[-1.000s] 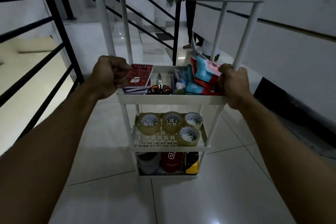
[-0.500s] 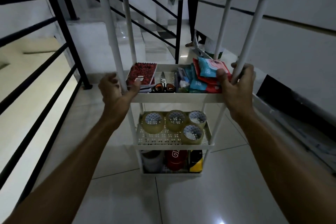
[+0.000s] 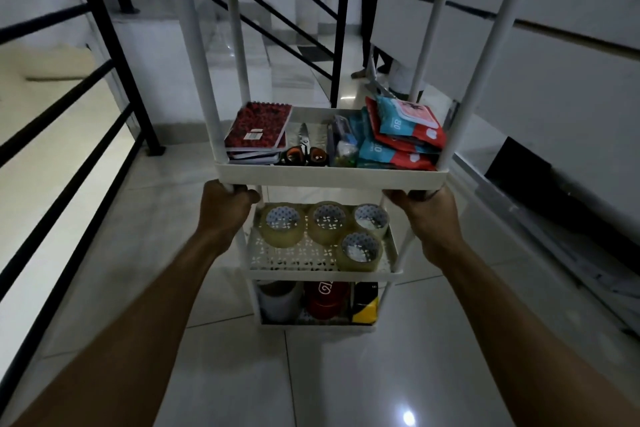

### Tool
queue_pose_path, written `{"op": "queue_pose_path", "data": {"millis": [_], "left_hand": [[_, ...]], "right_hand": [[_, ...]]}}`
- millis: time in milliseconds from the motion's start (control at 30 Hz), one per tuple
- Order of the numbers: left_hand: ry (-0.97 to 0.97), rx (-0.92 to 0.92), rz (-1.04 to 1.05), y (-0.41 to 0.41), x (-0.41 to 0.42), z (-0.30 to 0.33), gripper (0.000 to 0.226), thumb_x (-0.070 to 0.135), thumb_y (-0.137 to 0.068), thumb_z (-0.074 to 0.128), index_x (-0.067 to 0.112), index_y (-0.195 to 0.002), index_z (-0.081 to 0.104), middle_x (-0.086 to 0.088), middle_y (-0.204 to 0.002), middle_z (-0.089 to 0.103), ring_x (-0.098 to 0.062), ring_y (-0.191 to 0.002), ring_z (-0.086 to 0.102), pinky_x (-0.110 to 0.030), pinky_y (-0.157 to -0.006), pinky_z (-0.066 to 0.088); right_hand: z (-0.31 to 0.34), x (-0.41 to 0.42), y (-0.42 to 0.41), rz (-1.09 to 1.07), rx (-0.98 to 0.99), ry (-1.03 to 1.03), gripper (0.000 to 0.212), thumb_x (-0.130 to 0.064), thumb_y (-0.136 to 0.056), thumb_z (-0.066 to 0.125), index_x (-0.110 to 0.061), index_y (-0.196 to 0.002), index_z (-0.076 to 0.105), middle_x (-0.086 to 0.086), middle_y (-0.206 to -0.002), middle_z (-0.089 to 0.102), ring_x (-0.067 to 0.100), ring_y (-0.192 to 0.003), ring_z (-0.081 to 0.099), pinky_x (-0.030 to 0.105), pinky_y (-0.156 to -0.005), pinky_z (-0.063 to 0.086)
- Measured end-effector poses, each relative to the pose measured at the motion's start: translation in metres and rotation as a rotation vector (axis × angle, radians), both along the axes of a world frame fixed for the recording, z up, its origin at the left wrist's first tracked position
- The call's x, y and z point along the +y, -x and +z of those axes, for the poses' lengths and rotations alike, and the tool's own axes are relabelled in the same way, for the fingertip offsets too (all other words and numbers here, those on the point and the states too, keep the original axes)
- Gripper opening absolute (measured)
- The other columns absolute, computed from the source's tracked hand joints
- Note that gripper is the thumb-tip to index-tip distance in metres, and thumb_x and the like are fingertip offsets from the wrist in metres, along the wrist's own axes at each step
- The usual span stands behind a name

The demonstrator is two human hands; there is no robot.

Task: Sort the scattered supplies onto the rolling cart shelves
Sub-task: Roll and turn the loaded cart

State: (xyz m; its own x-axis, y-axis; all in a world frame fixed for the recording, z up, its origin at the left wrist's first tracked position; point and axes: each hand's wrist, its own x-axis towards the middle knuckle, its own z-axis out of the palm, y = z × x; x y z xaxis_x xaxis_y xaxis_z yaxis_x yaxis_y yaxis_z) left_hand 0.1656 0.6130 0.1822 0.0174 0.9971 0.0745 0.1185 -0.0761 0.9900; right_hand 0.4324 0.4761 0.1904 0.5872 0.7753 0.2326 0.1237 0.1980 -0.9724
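Only the head view to go on, so here's what I've got. Both hands are under the notebook shelf of the cart: left hand at about 9 o'clock of the frame centre, right hand at 3. Fingers on each are curled shut around the cart's front posts just below that shelf's lip, I'd guess to lift or steer the whole thing evenly without tipping it.

Supplies look sorted by type. Notebooks, scissors and packets sit on that shelf, at 12 o'clock from my hands. Four clear tape rolls are one shelf down, between my wrists. Bottom shelf at 6 o'clock holds a white roll, a red roll and something black and yellow. Floor looks bare, so sorting seems done.
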Motion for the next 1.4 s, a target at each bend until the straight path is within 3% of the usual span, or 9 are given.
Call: {"op": "queue_pose_path", "data": {"millis": [67, 233, 400, 567, 667, 833, 1200, 1300, 1400], "left_hand": [[0.03, -0.008, -0.03, 0.001, 0.002, 0.002, 0.028, -0.009, -0.067, 0.066, 0.014, -0.054, 0.059, 0.014, -0.042, 0.052, -0.013, -0.05, 0.047, -0.023, -0.048, 0.038], [0.132, -0.008, -0.27, 0.011, 0.013, 0.012, 0.033, -0.017, -0.059, 0.06, 0.014, -0.068, 0.062, 0.007, -0.044, 0.039, -0.014, -0.041, 0.04, -0.026, -0.042, 0.034], [0.035, -0.065, -0.129, 0.007, 0.008, -0.004, 0.035, -0.014, -0.065, 0.065, 0.01, -0.052, 0.042, 0.002, -0.044, 0.038, -0.017, -0.043, 0.038, -0.026, -0.045, 0.033], [-0.058, -0.018, 0.028, 0.004, -0.003, -0.037, 0.037, 0.004, -0.069, 0.071, 0.019, -0.048, 0.044, 0.005, -0.045, 0.049, -0.014, -0.049, 0.049, -0.026, -0.05, 0.043], [0.034, -0.05, -0.028, 0.008, -0.017, -0.073, 0.044, -0.002, -0.074, 0.065, 0.022, -0.049, 0.037, 0.011, -0.045, 0.043, -0.011, -0.05, 0.043, -0.028, -0.056, 0.035], [0.154, -0.088, -0.213, 0.008, 0.004, -0.065, 0.056, -0.013, -0.066, 0.062, 0.021, -0.028, 0.038, 0.012, -0.036, 0.037, -0.005, -0.037, 0.036, -0.019, -0.046, 0.032], [0.125, -0.063, -0.146, 0.011, -0.005, -0.104, 0.039, -0.009, -0.068, 0.068, 0.014, -0.05, 0.041, 0.007, -0.042, 0.042, -0.008, -0.043, 0.041, -0.016, -0.043, 0.035], [0.136, -0.07, -0.128, 0.012, -0.008, -0.115, 0.049, -0.009, -0.066, 0.068, 0.024, -0.042, 0.041, 0.011, -0.042, 0.041, -0.006, -0.045, 0.042, -0.017, -0.046, 0.037], [0.196, -0.017, -0.134, 0.01, 0.004, -0.114, 0.051, -0.009, -0.062, 0.065, 0.022, -0.033, 0.037, 0.01, -0.039, 0.037, -0.009, -0.043, 0.038, -0.023, -0.049, 0.033]], "right_hand": [[0.003, 0.006, -0.001, -0.102, 0.019, 0.025, 0.027, -0.01, -0.077, 0.079, -0.024, -0.095, 0.068, -0.016, -0.086, 0.074, 0.003, -0.079, 0.069, 0.013, -0.058, 0.052], [0.003, 0.015, -0.011, -0.094, 0.026, 0.153, 0.029, 0.007, -0.067, 0.067, -0.022, -0.073, 0.064, -0.01, -0.064, 0.066, 0.005, -0.058, 0.059, 0.022, -0.049, 0.046], [-0.015, 0.014, -0.004, -0.168, 0.052, 0.118, 0.024, 0.002, -0.071, 0.071, -0.022, -0.075, 0.066, -0.014, -0.062, 0.067, -0.004, -0.051, 0.059, 0.013, -0.045, 0.045], [-0.055, 0.018, 0.011, -0.384, 0.053, 0.125, 0.034, -0.005, -0.074, 0.07, -0.02, -0.061, 0.043, -0.004, -0.058, 0.048, 0.003, -0.046, 0.043, 0.019, -0.045, 0.041], [-0.067, 0.016, 0.011, -0.337, 0.088, 0.135, 0.043, 0.003, -0.071, 0.064, -0.024, -0.055, 0.034, -0.011, -0.05, 0.037, 0.005, -0.043, 0.035, 0.019, -0.043, 0.035], [-0.057, 0.015, -0.006, -0.091, 0.025, 0.224, 0.052, 0.013, -0.065, 0.058, -0.022, -0.04, 0.029, -0.012, -0.039, 0.028, 0.007, -0.034, 0.028, 0.016, -0.037, 0.026], [-0.092, 0.016, 0.001, -0.177, 0.086, 0.196, 0.046, 0.008, -0.072, 0.061, -0.024, -0.055, 0.032, -0.008, -0.048, 0.034, 0.008, -0.043, 0.035, 0.02, -0.042, 0.032], [-0.113, 0.017, 0.003, -0.262, 0.119, 0.214, 0.044, 0.006, -0.071, 0.063, -0.023, -0.056, 0.034, 0.0, -0.056, 0.036, 0.014, -0.053, 0.037, 0.025, -0.047, 0.034], [-0.126, 0.018, 0.004, -0.282, 0.097, 0.234, 0.043, 0.007, -0.07, 0.063, -0.022, -0.056, 0.033, -0.01, -0.05, 0.036, 0.003, -0.046, 0.037, 0.02, -0.043, 0.037]]}}
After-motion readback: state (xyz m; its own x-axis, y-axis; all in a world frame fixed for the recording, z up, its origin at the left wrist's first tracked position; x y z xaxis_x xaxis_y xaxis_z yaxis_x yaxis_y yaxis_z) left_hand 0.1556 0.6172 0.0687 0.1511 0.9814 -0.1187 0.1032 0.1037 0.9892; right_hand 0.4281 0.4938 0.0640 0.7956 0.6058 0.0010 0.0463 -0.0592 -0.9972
